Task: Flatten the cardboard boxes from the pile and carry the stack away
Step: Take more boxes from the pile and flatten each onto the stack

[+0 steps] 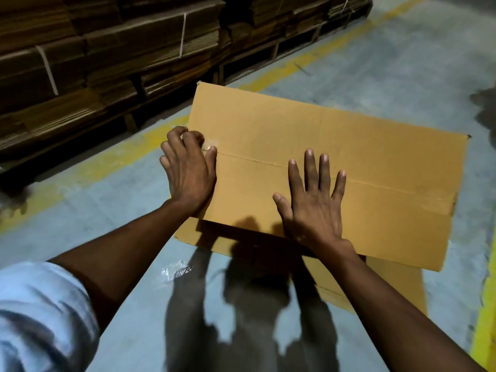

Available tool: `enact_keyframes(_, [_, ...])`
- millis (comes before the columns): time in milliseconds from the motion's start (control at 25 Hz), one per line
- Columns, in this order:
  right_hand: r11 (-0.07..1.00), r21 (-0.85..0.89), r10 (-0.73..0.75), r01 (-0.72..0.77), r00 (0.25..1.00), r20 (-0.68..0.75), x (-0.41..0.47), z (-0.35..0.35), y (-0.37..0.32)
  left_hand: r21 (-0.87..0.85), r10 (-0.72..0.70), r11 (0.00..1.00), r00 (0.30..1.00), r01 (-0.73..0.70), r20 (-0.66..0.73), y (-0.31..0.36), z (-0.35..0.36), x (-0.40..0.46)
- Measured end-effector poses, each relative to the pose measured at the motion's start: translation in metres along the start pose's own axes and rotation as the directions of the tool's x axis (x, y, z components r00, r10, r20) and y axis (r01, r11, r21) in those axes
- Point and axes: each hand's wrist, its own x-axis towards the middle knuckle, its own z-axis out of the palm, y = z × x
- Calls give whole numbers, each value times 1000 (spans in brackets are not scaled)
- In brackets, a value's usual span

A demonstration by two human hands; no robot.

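a tan rectangular cardboard box (pixel 335 162) with its top flaps closed along a centre seam sits on the grey concrete floor (pixel 402 76), resting over a flattened tan cardboard sheet (pixel 397 285) that shows at its near edge and near right corner. the left hand (pixel 188 170) is at the box's left edge, its fingers curled, pinching a strip of clear tape (pixel 210 143) at the end of the seam. the right hand (pixel 312 200) lies flat on the near flap, fingers straight and spread, pressing down and holding nothing. a crumpled scrap of clear plastic (pixel 177 269) lies on the floor just beside the box's near left corner. a painted yellow floor line (pixel 281 68) runs past the far side, and beyond it stand strapped bundles of brown flat cardboard (pixel 107 57) on wooden pallets (pixel 268 52).
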Motion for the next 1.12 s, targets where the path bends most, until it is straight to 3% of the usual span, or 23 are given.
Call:
enact_keyframes(520, [999, -22, -32, 31, 999, -11, 10, 5, 0, 93, -63, 994, 998, 60, 31, 5, 11, 14])
enact_keyframes(1000, [999, -50, -20, 19, 999, -32, 5, 5, 1, 74, 17, 997, 997, -23, 80, 10, 7, 12])
enact_keyframes(1120, [1000, 5, -9, 10, 999, -30, 7, 4, -10, 13, 100, 995, 989, -102, 113, 7, 1, 6])
